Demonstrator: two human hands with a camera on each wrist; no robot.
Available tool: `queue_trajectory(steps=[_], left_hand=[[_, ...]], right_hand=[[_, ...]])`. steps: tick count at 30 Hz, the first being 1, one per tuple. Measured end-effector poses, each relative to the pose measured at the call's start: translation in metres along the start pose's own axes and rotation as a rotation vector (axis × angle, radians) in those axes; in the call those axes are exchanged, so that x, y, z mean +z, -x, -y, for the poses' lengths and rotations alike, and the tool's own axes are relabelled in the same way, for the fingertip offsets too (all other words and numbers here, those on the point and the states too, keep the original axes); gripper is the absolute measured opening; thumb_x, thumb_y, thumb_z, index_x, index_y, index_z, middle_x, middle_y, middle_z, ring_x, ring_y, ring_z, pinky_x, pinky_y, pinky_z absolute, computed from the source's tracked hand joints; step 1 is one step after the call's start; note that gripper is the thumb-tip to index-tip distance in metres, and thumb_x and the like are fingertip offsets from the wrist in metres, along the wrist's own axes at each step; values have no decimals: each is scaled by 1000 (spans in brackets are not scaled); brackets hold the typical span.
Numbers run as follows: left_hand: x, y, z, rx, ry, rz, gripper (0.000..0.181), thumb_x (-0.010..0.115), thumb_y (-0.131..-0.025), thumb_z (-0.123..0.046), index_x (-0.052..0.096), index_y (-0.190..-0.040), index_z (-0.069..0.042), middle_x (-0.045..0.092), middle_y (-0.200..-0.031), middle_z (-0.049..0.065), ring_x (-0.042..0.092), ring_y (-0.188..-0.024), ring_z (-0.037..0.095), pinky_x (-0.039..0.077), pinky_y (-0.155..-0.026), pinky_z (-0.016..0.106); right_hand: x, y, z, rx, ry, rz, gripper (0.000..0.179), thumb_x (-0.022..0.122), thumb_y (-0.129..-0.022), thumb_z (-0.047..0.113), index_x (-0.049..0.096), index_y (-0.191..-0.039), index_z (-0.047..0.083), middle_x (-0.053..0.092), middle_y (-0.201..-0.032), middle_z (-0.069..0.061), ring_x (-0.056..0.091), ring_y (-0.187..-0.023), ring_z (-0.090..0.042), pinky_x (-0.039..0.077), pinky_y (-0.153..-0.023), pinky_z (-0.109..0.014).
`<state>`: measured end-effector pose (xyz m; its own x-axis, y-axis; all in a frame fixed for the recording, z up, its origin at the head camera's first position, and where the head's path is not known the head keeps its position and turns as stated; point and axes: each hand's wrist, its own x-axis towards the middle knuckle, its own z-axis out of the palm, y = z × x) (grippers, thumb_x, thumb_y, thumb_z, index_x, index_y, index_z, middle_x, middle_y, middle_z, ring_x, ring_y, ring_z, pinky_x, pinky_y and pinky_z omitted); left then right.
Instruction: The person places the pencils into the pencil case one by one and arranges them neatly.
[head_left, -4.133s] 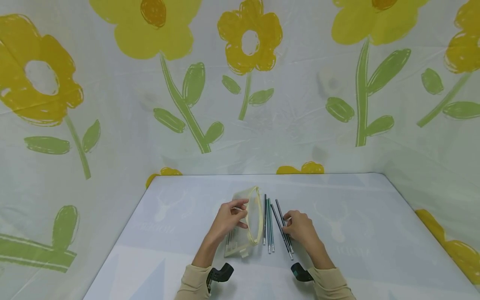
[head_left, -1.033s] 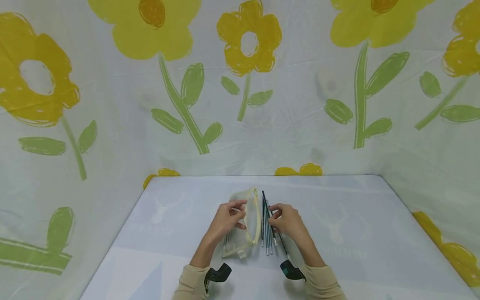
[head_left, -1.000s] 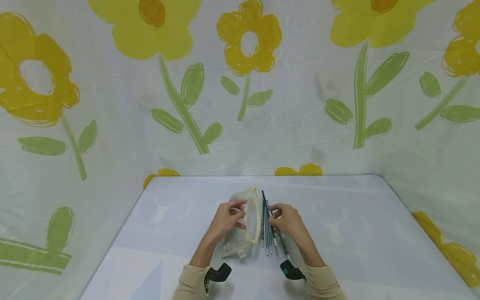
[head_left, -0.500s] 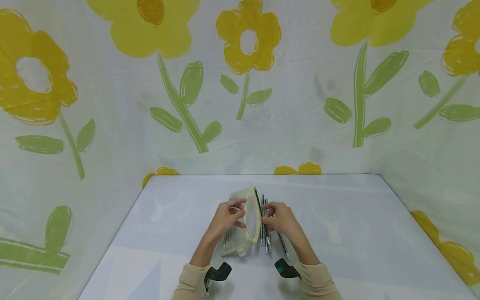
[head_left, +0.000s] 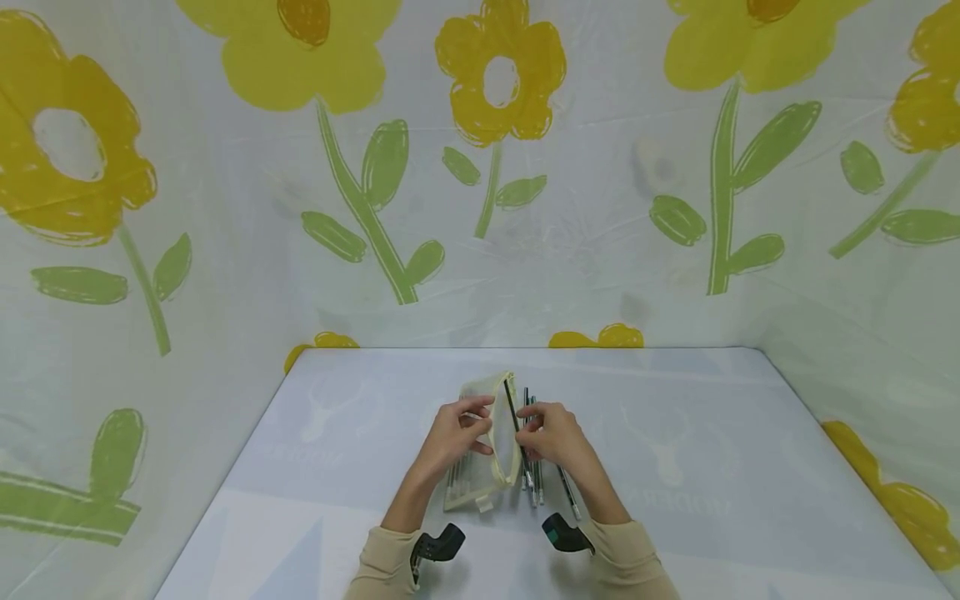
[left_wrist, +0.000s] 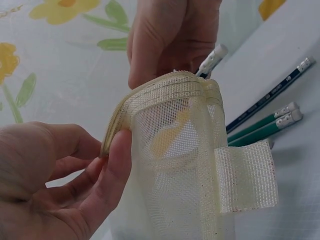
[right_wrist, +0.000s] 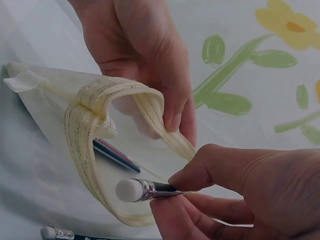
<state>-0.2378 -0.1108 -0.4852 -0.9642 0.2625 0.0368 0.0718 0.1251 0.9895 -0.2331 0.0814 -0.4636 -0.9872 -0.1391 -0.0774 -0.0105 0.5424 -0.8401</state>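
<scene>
The cream mesh pouch with a zip-edged mouth [left_wrist: 170, 182] lies on the pale blue-and-white tabletop [head_left: 750, 542], its mouth spread wide. At the pouch's left edge, the left hand [head_left: 453, 432] pinches that rim between thumb and fingers. Just right of the pouch, the right hand [head_left: 553, 432] has thumb and fingertips closed on a dark pencil with a white eraser [head_left: 511, 403]. Half a second ago the pencil's far end met the pouch's right rim; now it shows within the mouth's outline, so its insertion seems begun but unfinished. Green pencils with white erasers [left_wrist: 262, 125] and other dark ones await right of the pouch; slim pencils [right_wrist: 117, 156] already lie inside it.
</scene>
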Motion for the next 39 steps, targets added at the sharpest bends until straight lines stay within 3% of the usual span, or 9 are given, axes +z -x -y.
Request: queue_trajectory(steps=[12,24,28,33,39], left_hand=[[1,1,0,-3,-11,-7,41,58,-95,-6,56,-136,0,54,-109,17,59,-89,46,66,-64,37],[4,1,0,-11,-28,-9,41,57,-96,-5,55,-136,1,55,-111,18,62,-84,27,66,-63,35],[4,2,-4,-22,-22,-1,41,56,-96,-2,53,-137,3,54,-112,20,62,-87,36,66,-65,40],[5,11,-21,-31,-13,9,40,55,-95,1,54,-135,4,54,-110,22,58,-92,48,66,-68,44],[5,17,-32,-15,-7,1,40,55,-95,1,53,-135,7,53,-110,22,61,-88,29,66,-66,39]], right_hand=[[9,-11,2,59,-75,7,39,67,-81,4,66,-118,-4,71,-82,-10,67,-57,-16,64,-54,-31],[17,-14,5,60,-94,2,42,65,-80,2,64,-120,-6,73,-87,-14,68,-60,-15,63,-53,-29],[17,-14,5,64,-98,10,40,65,-82,3,64,-121,-6,72,-88,-13,69,-61,-17,64,-55,-30],[12,-10,0,72,-52,-2,38,65,-84,8,65,-120,-4,72,-87,-11,68,-59,-16,63,-55,-30],[0,-5,-16,85,91,-74,34,69,-85,14,69,-116,-1,72,-86,-9,66,-57,-14,57,-50,-23]])
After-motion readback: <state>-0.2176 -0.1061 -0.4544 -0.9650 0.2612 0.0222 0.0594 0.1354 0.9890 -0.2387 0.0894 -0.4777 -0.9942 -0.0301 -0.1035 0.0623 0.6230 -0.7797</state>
